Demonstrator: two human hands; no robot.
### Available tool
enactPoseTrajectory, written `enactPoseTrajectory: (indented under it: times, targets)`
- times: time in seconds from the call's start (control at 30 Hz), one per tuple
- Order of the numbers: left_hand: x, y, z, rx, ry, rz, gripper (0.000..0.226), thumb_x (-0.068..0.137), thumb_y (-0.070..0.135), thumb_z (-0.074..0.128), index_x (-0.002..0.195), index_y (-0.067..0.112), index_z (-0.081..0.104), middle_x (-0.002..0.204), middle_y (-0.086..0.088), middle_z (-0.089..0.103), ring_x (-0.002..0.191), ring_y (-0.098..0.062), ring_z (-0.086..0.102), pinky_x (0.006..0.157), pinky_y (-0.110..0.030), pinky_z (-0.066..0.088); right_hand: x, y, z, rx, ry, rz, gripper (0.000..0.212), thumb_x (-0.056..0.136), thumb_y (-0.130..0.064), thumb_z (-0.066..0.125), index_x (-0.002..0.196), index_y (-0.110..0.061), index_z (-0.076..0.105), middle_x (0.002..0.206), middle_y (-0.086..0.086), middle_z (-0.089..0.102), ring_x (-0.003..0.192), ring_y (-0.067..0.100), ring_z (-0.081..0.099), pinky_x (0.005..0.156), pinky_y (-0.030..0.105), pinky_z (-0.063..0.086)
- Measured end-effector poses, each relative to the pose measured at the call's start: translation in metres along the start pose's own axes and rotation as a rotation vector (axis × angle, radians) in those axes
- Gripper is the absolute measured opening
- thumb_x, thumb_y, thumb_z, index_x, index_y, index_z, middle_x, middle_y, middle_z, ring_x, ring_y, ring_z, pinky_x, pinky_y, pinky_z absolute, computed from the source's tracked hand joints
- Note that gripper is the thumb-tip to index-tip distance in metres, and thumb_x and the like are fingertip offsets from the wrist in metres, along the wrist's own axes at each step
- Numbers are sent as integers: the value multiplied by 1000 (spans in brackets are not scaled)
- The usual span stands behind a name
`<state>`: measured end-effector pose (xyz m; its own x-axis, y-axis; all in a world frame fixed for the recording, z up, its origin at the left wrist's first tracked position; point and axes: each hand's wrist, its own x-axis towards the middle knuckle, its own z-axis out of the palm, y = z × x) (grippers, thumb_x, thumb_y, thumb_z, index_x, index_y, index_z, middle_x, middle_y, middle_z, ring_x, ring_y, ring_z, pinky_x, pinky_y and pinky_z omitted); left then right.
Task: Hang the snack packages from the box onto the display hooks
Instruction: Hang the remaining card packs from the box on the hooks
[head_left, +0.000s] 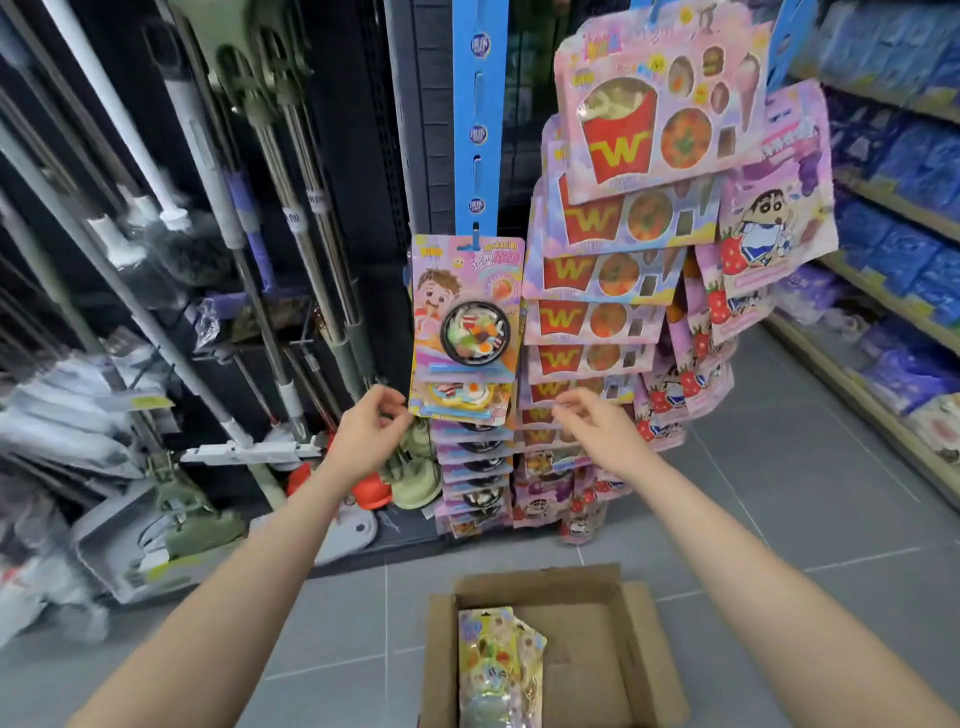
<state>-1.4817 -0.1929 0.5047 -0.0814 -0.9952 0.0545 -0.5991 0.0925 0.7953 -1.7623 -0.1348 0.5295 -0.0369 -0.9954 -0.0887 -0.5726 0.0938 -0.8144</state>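
Beside the hung snack package (466, 322), both hands' fingers curl loosely (seemingly empty).

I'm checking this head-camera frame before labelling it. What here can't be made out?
- Brown cardboard box: its near end is cut off by the bottom edge, so the count of yellow blister packs inside is unclear.
- Lower hot-pot candy cards: overlapped by the top pink card.
- Left hand, right hand: blurred; contact with the card uncertain.
- Print on packages: too small.
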Motion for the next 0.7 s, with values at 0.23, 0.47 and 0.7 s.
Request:
enactPoseTrajectory:
  times: [0.23,0.47,0.7]
  targets:
    - [-71,-71,89,-26,-46,-200,24,86,6,59,90,28,52,76,4,59,62,0,54,65,-27,46,-8,111,33,-75,-287,123,13,92,-28,51,99,-18,57,86,-12,56,83,8,53,71,19,41]
    - [-157,-162,204,-40,87,-460,18,83,23,58,93,35,51,81,13,63,79,6,60,67,-23,47,4,258,107,-54,-520,273,8,88,-21,60,83,-26,56,84,-8,60,82,11,58,75,19,45]
    - [-208,-296,308,155,68,-543,26,84,29,53,110,29,57,107,7,61,98,-6,59,84,-25,47,17,398,227,-9,-576,371,16,85,-15,63,79,-25,52,79,-10,57,80,13,55,63,7,39]
